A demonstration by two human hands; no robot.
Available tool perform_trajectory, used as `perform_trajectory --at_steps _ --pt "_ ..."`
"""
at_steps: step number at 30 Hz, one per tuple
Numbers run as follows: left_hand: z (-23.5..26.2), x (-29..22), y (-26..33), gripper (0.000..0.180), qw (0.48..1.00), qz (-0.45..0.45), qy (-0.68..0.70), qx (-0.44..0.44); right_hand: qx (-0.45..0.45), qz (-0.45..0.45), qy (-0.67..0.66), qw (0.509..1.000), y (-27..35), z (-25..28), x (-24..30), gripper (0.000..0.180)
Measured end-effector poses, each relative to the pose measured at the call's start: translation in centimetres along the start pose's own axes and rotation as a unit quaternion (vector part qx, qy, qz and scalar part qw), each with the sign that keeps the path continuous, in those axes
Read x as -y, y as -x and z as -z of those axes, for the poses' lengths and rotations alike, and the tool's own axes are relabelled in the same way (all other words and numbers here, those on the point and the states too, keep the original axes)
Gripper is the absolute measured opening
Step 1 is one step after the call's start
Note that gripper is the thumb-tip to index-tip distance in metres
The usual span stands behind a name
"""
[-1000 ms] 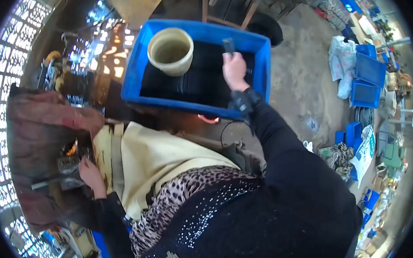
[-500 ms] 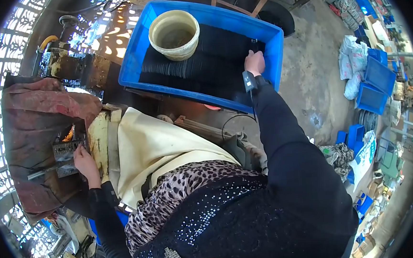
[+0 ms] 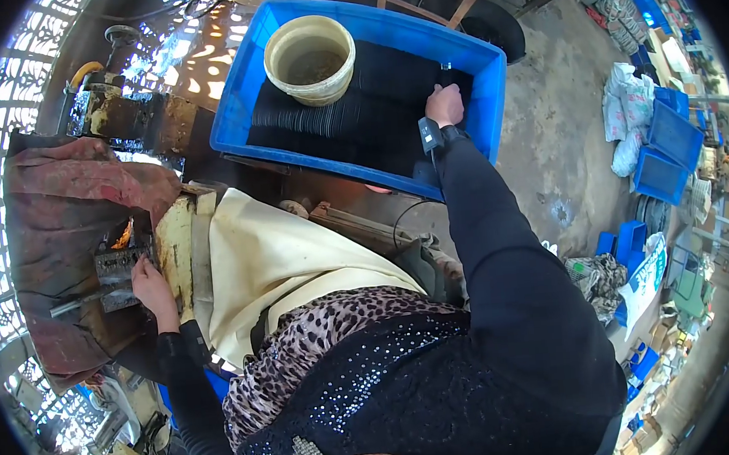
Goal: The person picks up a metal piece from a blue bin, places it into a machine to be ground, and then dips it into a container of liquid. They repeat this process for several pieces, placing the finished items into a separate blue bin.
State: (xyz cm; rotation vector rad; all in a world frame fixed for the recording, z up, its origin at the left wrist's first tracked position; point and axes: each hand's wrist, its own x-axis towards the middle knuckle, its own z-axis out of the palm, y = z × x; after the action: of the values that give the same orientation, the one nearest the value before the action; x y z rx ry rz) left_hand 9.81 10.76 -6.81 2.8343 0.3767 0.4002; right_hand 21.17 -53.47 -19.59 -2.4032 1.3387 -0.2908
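Note:
Over the right end of a blue plastic bin (image 3: 240,82), my right hand (image 3: 444,103) is closed, and its fingertips are turned away from view. Just beyond it shows a small shiny piece (image 3: 446,68); I cannot tell whether I grip it. Thin dark plates (image 3: 323,120) stand on edge in close rows in the bin. At the far left, my left hand (image 3: 152,286) has its fingers pressed together at the edge of a metal block (image 3: 119,277) with holes. What they pinch, if anything, is too small to make out.
A cream bucket (image 3: 311,92) stands in the bin's left end. Dirty red-brown cloth (image 3: 59,207) drapes around the block, and a metal rod (image 3: 70,307) sticks out beside it. Pale sheeting (image 3: 273,251) covers my lap. White sacks (image 3: 627,108) and blue crates (image 3: 661,175) lie at right.
My right hand has shifted slightly left within the bin, with more of the shiny piece showing beyond it. My left hand stays at the metal block.

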Motion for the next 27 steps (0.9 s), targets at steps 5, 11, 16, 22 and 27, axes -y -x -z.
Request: perform_trajectory --at_steps 5,11,16,22,27 --pt "0.2 -0.2 0.0 0.029 1.000 0.010 0.005 0.014 -0.013 0.010 0.000 1.000 0.0 -0.3 0.1 0.027" --pt "0.3 -0.4 0.0 0.030 1.000 0.011 -0.001 0.015 -0.028 0.022 -0.002 0.999 -0.1 -0.4 -0.2 0.027" --pt "0.2 0.0 -0.1 0.030 1.000 0.001 -0.006 0.013 -0.020 0.017 0.001 1.000 -0.2 -0.7 -0.3 0.031" --pt "0.3 -0.2 -0.1 0.030 1.000 0.004 -0.007 0.021 -0.026 0.003 0.007 1.000 -0.4 -1.2 0.0 0.035" --pt "0.3 -0.3 -0.1 0.030 1.000 -0.002 -0.007 0.014 0.036 0.059 0.105 0.992 -1.9 -0.5 0.1 0.042"
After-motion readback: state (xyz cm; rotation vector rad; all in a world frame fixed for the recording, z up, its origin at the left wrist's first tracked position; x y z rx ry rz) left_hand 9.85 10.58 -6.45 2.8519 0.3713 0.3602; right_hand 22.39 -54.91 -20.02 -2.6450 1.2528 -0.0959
